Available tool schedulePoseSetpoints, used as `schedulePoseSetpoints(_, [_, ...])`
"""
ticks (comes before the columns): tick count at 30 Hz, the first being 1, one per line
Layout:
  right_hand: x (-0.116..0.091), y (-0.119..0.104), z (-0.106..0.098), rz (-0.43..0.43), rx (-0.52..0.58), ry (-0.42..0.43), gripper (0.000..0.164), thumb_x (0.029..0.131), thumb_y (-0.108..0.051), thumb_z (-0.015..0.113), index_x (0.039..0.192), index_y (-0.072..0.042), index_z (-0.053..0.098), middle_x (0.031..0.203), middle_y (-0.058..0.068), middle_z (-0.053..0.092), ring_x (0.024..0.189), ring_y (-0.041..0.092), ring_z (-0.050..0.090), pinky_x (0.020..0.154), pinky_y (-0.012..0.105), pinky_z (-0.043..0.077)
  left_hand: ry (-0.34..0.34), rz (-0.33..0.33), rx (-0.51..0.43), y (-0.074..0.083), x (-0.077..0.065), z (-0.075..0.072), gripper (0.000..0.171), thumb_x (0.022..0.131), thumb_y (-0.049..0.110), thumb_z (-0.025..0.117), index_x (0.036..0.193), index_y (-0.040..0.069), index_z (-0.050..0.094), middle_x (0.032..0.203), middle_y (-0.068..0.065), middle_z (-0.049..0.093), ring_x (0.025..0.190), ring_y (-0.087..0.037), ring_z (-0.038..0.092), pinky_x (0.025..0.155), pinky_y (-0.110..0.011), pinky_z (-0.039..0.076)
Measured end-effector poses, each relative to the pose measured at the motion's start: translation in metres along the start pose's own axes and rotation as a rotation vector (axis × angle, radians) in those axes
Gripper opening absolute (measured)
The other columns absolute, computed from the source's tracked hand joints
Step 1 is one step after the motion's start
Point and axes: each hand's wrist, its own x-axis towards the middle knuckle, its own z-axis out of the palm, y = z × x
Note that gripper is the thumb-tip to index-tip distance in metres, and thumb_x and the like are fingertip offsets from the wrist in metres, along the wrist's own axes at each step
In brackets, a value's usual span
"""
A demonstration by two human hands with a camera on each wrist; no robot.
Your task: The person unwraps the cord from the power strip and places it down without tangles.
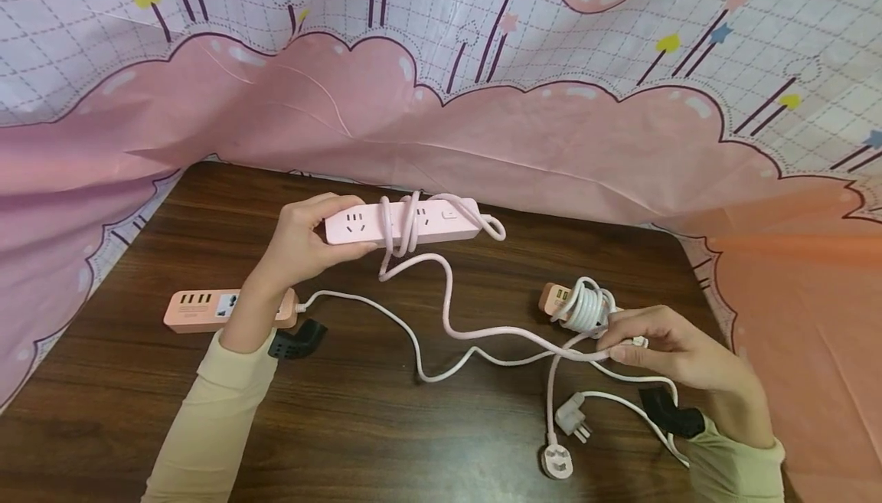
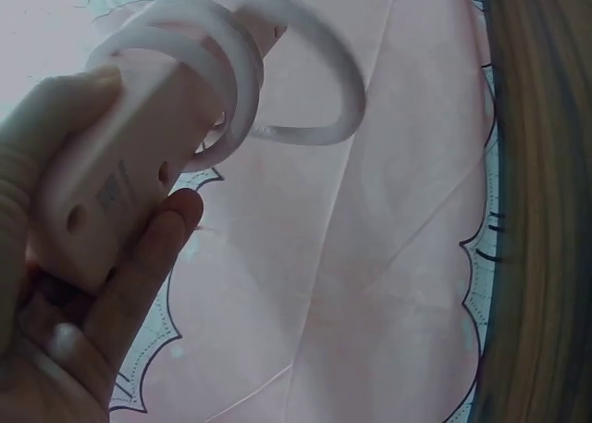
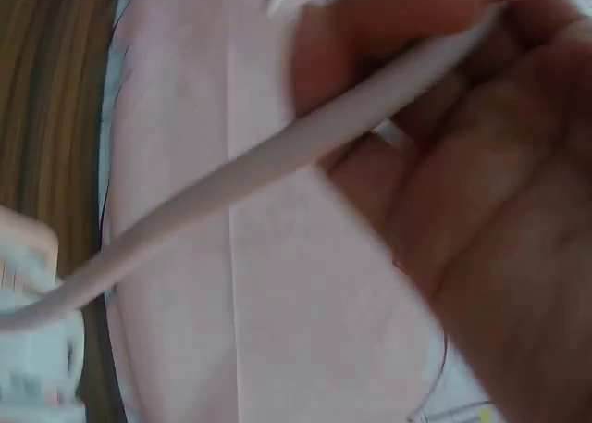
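Forearms [image 1: 223,411] stretched forward, left grip [image 1: 299,241] — farther out, clasping, right grip [image 1: 664,348] — nearer, pinching

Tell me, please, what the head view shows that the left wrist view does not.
Only the head view shows the right hand and the round pale-pink plastic plug. Only the left wrist view shows two round dark holes in the pink rectangular plastic power strip. Both show the left hand holding that strip, wrapped in pale-pink cord.

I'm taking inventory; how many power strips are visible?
3. A pink strip is in the left hand; an orange strip lies on the table at its left; a second orange strip, partly covered by coiled white cord, is beside the right hand. Others may be hidden.
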Motion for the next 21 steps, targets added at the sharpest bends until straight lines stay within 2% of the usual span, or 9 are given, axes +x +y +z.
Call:
schedulePoseSetpoints(3, [-0.017, 0.005, 0.003, 0.212, -0.108, -0.011, 0.04, 0.077, 0.02, 0.057, 0.094, -0.015, 0.067, 0.079, -0.004, 0.061, 0.07, 0.005, 0.052, 0.058, 0.021, 0.043, 0.019, -0.008, -0.011, 0.0, 0.001, -0.005, 0.047, 0.058, -0.003, 0.086, 0.102, -0.003, 0.069, 0.09, -0.01, 0.068, 0.07, -0.011, 0.051, 0.059, -0.017, 0.041])
schedulePoseSetpoints(6, [-0.033, 0.01, 0.006, 0.38, -0.097, -0.05, 0.028, 0.084, 0.011, 0.058, 0.087, -0.016, 0.064, 0.065, -0.005, 0.051, 0.059, -0.004, 0.043, 0.047, 0.017, 0.038, 0.035, -0.006, -0.007, 0.002, 0.003, -0.01, 0.047, 0.058, -0.003, 0.086, 0.102, -0.003, 0.069, 0.089, -0.011, 0.068, 0.07, -0.011, 0.051, 0.059, -0.017, 0.04])
schedulePoseSetpoints(8, [-0.043, 0.014, 0.008, 0.435, -0.071, -0.07, 0.024, 0.085, 0.009, 0.058, 0.085, -0.014, 0.063, 0.062, -0.004, 0.046, 0.059, -0.007, 0.039, 0.043, 0.015, 0.035, 0.039, -0.007, -0.008, 0.004, 0.004, -0.012, 0.047, 0.058, -0.003, 0.085, 0.102, -0.003, 0.069, 0.089, -0.011, 0.068, 0.07, -0.01, 0.051, 0.059, -0.016, 0.04])
schedulePoseSetpoints(10, [-0.053, 0.016, 0.01, 0.483, -0.036, -0.083, 0.021, 0.085, 0.009, 0.057, 0.083, -0.011, 0.062, 0.062, -0.008, 0.045, 0.058, -0.007, 0.039, 0.043, 0.016, 0.036, 0.043, -0.003, -0.002, 0.005, 0.005, -0.013, 0.047, 0.058, -0.004, 0.085, 0.102, -0.004, 0.069, 0.089, -0.012, 0.068, 0.07, -0.01, 0.051, 0.059, -0.016, 0.04])
schedulePoseSetpoints(16, [-0.072, 0.022, 0.021, 0.623, -0.02, -0.11, 0.014, 0.081, 0.004, 0.063, 0.072, -0.006, 0.061, 0.065, -0.018, 0.047, 0.055, -0.006, 0.042, 0.043, 0.018, 0.037, 0.062, -0.004, 0.0, 0.007, 0.006, -0.016, 0.047, 0.057, -0.005, 0.085, 0.101, -0.004, 0.069, 0.089, -0.013, 0.068, 0.071, -0.009, 0.052, 0.059, -0.016, 0.041])
schedulePoseSetpoints(21, [-0.08, 0.026, 0.037, 0.797, -0.212, -0.093, 0.014, 0.067, -0.005, 0.074, 0.061, -0.009, 0.061, 0.059, -0.018, 0.047, 0.052, -0.005, 0.04, 0.046, 0.019, 0.035, 0.064, -0.007, 0.004, 0.008, 0.006, -0.018, 0.046, 0.058, -0.004, 0.085, 0.101, -0.005, 0.069, 0.088, -0.013, 0.068, 0.071, -0.008, 0.052, 0.06, -0.016, 0.041])
